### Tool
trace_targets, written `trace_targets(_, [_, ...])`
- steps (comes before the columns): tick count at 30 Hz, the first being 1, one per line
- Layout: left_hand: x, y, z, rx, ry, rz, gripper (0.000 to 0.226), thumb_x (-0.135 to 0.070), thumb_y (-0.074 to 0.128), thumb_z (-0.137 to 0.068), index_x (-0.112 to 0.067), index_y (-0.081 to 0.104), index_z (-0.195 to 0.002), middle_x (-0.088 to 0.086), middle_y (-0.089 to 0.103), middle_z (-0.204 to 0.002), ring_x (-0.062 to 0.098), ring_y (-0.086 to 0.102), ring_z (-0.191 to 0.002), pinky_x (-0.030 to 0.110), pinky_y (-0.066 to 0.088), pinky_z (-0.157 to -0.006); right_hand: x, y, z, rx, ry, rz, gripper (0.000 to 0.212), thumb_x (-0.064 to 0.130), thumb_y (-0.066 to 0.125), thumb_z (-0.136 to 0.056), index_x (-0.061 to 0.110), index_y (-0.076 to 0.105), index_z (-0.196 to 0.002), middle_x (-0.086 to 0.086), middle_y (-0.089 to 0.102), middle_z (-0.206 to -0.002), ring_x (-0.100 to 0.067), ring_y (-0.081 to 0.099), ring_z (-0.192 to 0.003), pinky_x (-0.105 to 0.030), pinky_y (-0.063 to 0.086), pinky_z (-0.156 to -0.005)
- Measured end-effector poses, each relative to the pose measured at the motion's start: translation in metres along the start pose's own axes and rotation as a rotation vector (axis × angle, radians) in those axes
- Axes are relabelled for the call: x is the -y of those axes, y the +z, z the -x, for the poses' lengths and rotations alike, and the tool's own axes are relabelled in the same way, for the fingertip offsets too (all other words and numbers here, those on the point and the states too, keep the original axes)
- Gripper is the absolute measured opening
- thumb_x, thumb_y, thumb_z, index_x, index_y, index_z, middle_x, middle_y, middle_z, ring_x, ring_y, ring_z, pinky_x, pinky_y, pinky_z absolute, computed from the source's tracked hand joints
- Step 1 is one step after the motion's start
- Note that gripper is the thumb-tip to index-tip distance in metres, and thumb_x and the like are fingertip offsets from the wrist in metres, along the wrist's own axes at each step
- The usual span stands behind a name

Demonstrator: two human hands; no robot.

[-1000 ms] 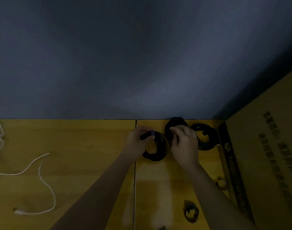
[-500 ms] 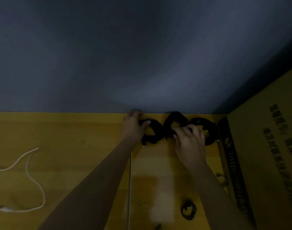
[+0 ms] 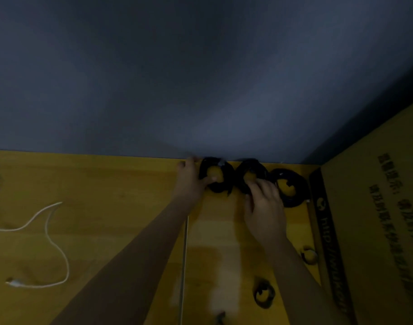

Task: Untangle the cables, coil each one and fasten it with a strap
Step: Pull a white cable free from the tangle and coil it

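A loose white cable (image 3: 48,233) snakes across the left part of the yellow wooden table (image 3: 111,202), its plug end near the front edge. Further right, the left hand (image 3: 191,181) grips the left rim of the first black coil (image 3: 216,178), thumb reaching into its centre. That coil lies against the grey wall (image 3: 200,78), touching the middle black coil (image 3: 250,175). The right hand (image 3: 264,202) rests over the middle coil's near edge, fingers bent on it; whether they pinch it cannot be told. A third black coil (image 3: 290,187) sits just beside, near the cardboard box (image 3: 374,219). Small strap loops (image 3: 263,295) lie closer to the front.
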State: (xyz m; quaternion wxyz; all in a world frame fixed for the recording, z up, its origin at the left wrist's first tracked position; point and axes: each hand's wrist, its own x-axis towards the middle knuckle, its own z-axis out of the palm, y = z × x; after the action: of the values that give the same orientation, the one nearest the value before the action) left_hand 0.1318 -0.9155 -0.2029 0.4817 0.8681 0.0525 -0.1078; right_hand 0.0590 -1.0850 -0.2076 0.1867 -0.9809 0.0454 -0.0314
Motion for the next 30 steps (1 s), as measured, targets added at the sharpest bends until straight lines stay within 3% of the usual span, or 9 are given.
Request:
trace_targets(2, [-0.001, -0.003, -0.004, 0.013, 0.042, 0.037, 0.057, -0.021, 0.074, -0.082, -0.006, 0.043, -0.127, 0.014, 0.036, -0.134, 0.03, 0.043, -0.12, 0.04, 0.044, -0.095, 0.005, -0.001, 0.004, 0.025, 0.002, -0.007, 0.039, 0.011, 0.051, -0.095, 0.009, 0.052, -0.133, -0.012, 0.047, -0.139, -0.03, 0.033, -0.136, -0.044, 0.03, -0.112])
trace_targets(6, [0.006, -0.018, 0.014, -0.036, 0.059, -0.125, 0.04, -0.03, 0.064, -0.09, -0.01, 0.049, -0.121, 0.008, 0.043, -0.126, 0.022, 0.052, -0.098, 0.031, 0.041, -0.076, 0.02, -0.004, 0.011, -0.025, -0.029, -0.041, 0.037, 0.005, 0.057, -0.09, 0.006, 0.058, -0.127, -0.015, 0.049, -0.134, -0.033, 0.038, -0.132, -0.043, 0.032, -0.111])
trace_targets(10, [0.016, -0.056, 0.049, -0.123, 0.166, -0.445, 0.026, -0.033, 0.055, -0.096, -0.017, 0.055, -0.116, 0.005, 0.055, -0.119, 0.026, 0.051, -0.111, 0.039, 0.046, -0.086, 0.043, -0.007, 0.017, 0.02, -0.063, -0.011, 0.033, 0.007, 0.054, -0.092, 0.007, 0.059, -0.125, -0.012, 0.053, -0.128, -0.032, 0.043, -0.125, -0.042, 0.035, -0.106])
trace_targets(15, [0.028, -0.142, 0.087, -0.198, 0.195, -0.658, 0.026, -0.039, 0.053, -0.095, -0.02, 0.054, -0.113, 0.001, 0.059, -0.113, 0.025, 0.053, -0.108, 0.037, 0.042, -0.083, 0.1, -0.005, 0.03, 0.104, -0.129, 0.051, 0.031, 0.015, 0.05, -0.094, 0.012, 0.059, -0.124, -0.009, 0.053, -0.122, -0.029, 0.045, -0.117, -0.04, 0.038, -0.096])
trace_targets(22, [0.085, -0.306, 0.144, -0.308, 0.009, -0.764, 0.031, -0.039, 0.052, -0.095, -0.017, 0.052, -0.117, 0.005, 0.057, -0.115, 0.027, 0.052, -0.111, 0.04, 0.045, -0.085, 0.237, 0.012, 0.042, 0.209, -0.299, -0.002, 0.032, 0.016, 0.045, -0.098, 0.016, 0.056, -0.128, -0.003, 0.051, -0.125, -0.024, 0.043, -0.119, -0.036, 0.037, -0.099])
trace_targets(30, [0.214, -0.525, 0.165, -0.353, -0.228, -0.801, 0.036, -0.037, 0.054, -0.094, -0.017, 0.05, -0.123, 0.008, 0.053, -0.125, 0.031, 0.048, -0.119, 0.044, 0.044, -0.091, 0.473, 0.08, 0.039, 0.227, -0.514, -0.025, 0.031, 0.016, 0.044, -0.098, 0.016, 0.055, -0.128, -0.003, 0.05, -0.125, -0.023, 0.043, -0.117, -0.036, 0.037, -0.099])
